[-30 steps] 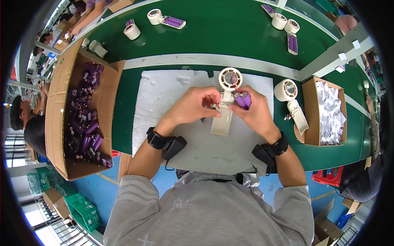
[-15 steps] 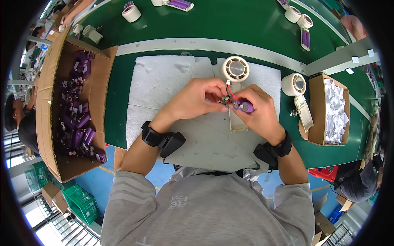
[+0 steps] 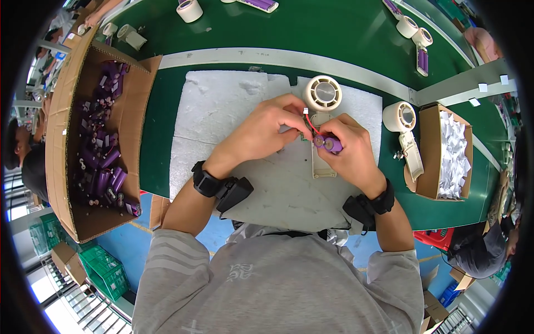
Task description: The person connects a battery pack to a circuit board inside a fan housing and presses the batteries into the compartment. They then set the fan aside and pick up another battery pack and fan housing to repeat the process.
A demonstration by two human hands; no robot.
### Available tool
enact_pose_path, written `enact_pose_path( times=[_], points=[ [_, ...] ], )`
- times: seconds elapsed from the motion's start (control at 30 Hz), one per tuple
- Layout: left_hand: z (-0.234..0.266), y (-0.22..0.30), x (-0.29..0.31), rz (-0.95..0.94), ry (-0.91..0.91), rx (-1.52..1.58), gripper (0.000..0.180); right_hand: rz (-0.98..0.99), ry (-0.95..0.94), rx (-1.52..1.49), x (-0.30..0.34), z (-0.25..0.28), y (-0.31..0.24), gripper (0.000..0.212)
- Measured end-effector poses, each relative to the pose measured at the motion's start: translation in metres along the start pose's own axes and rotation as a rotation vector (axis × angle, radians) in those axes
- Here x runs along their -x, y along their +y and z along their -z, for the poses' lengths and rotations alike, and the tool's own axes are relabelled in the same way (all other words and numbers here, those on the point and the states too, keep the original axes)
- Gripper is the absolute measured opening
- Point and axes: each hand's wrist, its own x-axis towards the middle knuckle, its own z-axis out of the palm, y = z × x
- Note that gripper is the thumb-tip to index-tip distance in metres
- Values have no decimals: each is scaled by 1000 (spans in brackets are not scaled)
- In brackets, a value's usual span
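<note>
Between the fingers of my right hand (image 3: pixel 355 153) is a purple battery pack (image 3: pixel 328 144) with its cell ends facing up. A red wire (image 3: pixel 312 127) runs from it to a small white connector (image 3: pixel 306 111). My left hand (image 3: pixel 264 129) pinches beside the wire, closed at a small green circuit board (image 3: pixel 303 136) that its fingertips mostly cover. Under both hands lies a cream handle shell (image 3: pixel 322 169), open side up, below the round head of a white handheld fan (image 3: pixel 323 93). The hands partly hide where shell and head meet.
White foam sheets (image 3: pixel 208 106) cover the green bench before me. At left stands a deep cardboard box (image 3: pixel 146 111) of purple battery packs. On the right, another opened fan (image 3: pixel 399 117) lies by a carton of white paper pieces (image 3: pixel 455 158). More fans (image 3: pixel 407 26) sit beyond the metal rail.
My left thumb has drawn back and its fingers have shifted over the small circuit board. The right hand still holds the battery pack in nearly the same place. The whole view has shifted slightly.
</note>
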Motion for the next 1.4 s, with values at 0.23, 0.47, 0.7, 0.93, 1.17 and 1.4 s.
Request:
enact_pose_path(
  times=[0.23, 0.47, 0.7, 0.93, 1.17, 1.4],
  points=[
    [0, 12, 0, 64, -57, 2, 21, 26, -5, 14, -2, 0, -1, 26],
    [-12, 13, 0, 217, 0, 160, 18, 33, 10, -6, -1, 0, 2, 26],
    [-13, 4, 0, 274, 13, 252, 11, 57, 100, -199, 2, 8, 2, 26],
    [-14, 4, 1, 350, 4, 276, 9, -137, 210, -282, 6, 6, -1, 27],
    [-7, 4, 1, 420, -41, 499, 8, 19, 182, -151, 3, 8, 3, 19],
    [-4, 6, -2, 432, 15, 540, 17, 47, 142, -83, 1, 5, 3, 7]
  ],
)
